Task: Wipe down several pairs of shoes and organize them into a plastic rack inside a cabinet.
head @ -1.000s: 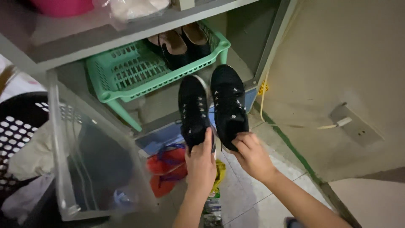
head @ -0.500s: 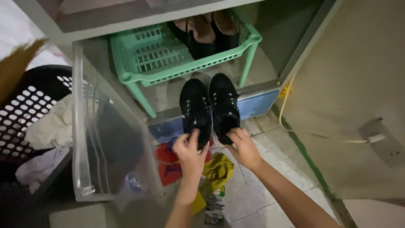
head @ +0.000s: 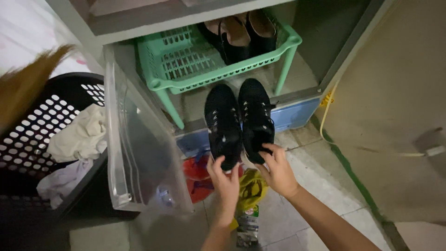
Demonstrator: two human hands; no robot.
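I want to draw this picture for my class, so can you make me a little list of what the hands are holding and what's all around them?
left hand: grips the heel of the left black sneaker
right hand: grips the heel of the right black sneaker
sneakers: side by side, toes pointing into the cabinet
above them: green plastic rack holding dark shoes
left side: clear plastic door, black laundry basket with clothes
floor: red sandals, yellow item

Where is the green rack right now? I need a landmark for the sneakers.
In the head view, the green rack stands top centre inside the cabinet, just above the black sneakers, holding dark shoes.
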